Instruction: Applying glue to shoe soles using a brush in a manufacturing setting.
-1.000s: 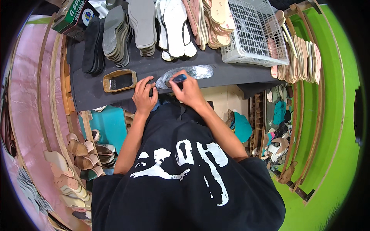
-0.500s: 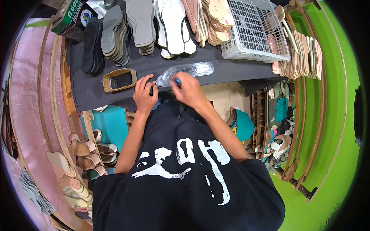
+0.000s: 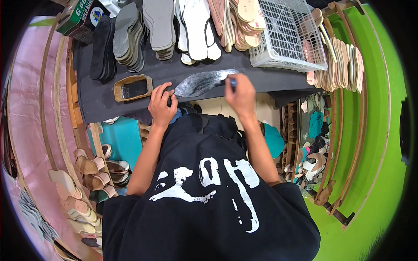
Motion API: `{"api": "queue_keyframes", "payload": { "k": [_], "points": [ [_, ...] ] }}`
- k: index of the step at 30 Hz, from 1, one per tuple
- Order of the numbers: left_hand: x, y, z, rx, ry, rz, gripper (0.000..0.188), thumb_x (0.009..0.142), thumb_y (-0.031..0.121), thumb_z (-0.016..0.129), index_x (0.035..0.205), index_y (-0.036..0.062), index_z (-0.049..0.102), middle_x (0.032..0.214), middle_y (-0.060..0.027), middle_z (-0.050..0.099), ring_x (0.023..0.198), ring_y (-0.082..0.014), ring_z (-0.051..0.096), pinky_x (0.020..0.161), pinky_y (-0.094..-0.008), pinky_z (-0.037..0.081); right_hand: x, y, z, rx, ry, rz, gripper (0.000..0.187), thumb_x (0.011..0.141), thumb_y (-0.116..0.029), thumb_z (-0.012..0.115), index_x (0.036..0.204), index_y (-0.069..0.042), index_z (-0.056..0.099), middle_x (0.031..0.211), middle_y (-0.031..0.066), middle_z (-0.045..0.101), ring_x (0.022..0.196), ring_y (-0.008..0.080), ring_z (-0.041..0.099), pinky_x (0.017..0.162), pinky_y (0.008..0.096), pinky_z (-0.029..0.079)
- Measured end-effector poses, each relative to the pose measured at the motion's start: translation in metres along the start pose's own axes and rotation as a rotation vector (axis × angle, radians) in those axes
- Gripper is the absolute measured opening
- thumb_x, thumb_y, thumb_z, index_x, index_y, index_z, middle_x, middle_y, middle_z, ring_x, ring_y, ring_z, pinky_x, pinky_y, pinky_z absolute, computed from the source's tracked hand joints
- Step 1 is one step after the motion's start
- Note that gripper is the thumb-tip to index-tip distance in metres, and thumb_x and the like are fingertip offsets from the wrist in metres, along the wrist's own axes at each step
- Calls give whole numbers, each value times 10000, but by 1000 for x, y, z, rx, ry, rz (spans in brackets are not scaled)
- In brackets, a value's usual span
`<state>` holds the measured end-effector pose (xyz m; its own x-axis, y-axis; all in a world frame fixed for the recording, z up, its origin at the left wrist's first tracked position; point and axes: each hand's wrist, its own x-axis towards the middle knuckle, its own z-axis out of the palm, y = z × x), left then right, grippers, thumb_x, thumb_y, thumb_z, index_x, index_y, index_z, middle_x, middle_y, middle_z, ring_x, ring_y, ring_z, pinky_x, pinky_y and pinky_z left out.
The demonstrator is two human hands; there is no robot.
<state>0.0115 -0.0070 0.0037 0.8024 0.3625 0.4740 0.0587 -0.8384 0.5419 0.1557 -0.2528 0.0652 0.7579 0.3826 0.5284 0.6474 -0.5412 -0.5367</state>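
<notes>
The sole (image 3: 196, 85) lies at the near edge of the table (image 3: 159, 71). It looks thin, light and bendy, its dark, glossy face probably slick, so the rim is the better hold. The left hand (image 3: 162, 106), half open, has its fingertips at the sole's left tip; the right hand (image 3: 242, 96) is closed around a blue tool (image 3: 233, 82) at the other end. Left of it stands an open, stained, boxy tub (image 3: 149, 85).
</notes>
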Motion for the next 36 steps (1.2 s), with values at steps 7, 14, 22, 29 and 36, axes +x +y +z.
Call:
{"api": "queue_keyframes", "payload": {
  "k": [7, 14, 22, 29, 36],
  "points": [
    [-1, 1, -4, -7, -19, -9, 109, 862, 52, 756, 969, 72, 757, 1303, -19, 751, 1208, -302, 686, 976, -411, 566, 3, -68, 48, 414, -324, -25, 197, 930, -83, 756, 1057, -25, 618, 809, 174, 678, 758, 405, 696, 730, 484, 573],
    [1, 4, -5, -73, -21, -35, 134, 855, 31, 765, 986, 56, 777, 1278, -36, 762, 1197, -308, 692, 1001, -416, 559, 33, -13, 23, 298, 59, 345, 183, 966, -83, 736, 1109, -14, 645, 893, 160, 751, 779, 324, 757, 698, 421, 596],
    [1, 2, -8, -91, -39, -36, 150, 852, 22, 760, 998, 52, 776, 1294, -68, 763, 1229, -330, 685, 1027, -417, 552, 16, -79, 65, 284, -245, -230, 218, 850, -19, 739, 1050, -70, 666, 908, 102, 695, 850, 329, 710, 721, 446, 587],
    [-17, -1, -9, 35, -115, 71, 306, 910, 135, 751, 1198, 37, 729, 1489, -85, 671, 1404, -324, 586, 1214, -523, 390, 29, -27, 50, 300, 30, 264, 139, 973, -92, 747, 1041, -16, 653, 823, 168, 729, 733, 351, 757, 674, 440, 585],
    [-25, 1, -8, 57, -145, 66, 537, 869, 246, 815, 1348, 62, 656, 1585, -81, 598, 1476, -302, 528, 1241, -518, 320, 31, -28, 35, -89, -94, -124, 238, 803, -7, 749, 999, -95, 646, 898, 82, 661, 874, 303, 678, 737, 425, 584]
  ]
}}
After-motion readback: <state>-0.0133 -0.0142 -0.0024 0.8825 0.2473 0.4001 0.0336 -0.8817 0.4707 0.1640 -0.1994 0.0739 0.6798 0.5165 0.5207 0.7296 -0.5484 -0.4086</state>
